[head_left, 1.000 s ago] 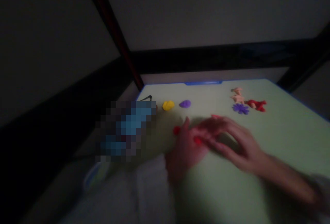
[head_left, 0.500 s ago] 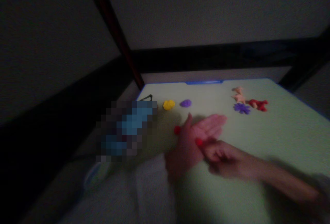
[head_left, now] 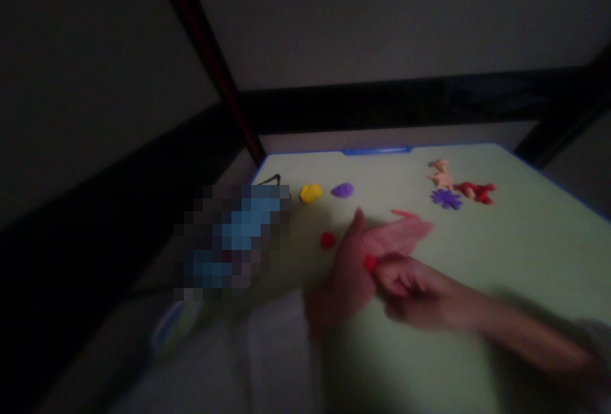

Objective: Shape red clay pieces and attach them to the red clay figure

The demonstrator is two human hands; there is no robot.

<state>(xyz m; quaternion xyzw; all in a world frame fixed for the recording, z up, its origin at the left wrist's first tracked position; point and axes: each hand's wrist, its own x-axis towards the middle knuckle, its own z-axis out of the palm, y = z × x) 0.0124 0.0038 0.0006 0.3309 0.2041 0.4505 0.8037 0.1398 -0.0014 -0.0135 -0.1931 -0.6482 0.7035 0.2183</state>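
Note:
My left hand [head_left: 356, 268] is stretched out above the board, thumb up and fingers extended, with its palm turned toward my other hand. Closed in a pinch, my right hand [head_left: 415, 290] holds a small red lump of modelling clay [head_left: 371, 263] at the base of the left palm. Another red clay lump [head_left: 327, 240] lies on the board, left of my left thumb. Just past the left fingers a thin red clay strip [head_left: 405, 213] shows. Both hands look slightly blurred in the dim light.
On the pale board [head_left: 525, 255] lie a yellow clay lump [head_left: 311, 193] and a purple one [head_left: 342, 190]. Shaped pieces sit at the far right: pink [head_left: 442, 179], purple flower-like [head_left: 447, 199] and red [head_left: 482, 192]. A pixelated blue patch [head_left: 245, 226] covers the left edge.
My left hand has shifted a little to the right and its fingers have tipped lower, uncovering the red strip behind them. My right hand has hardly moved.

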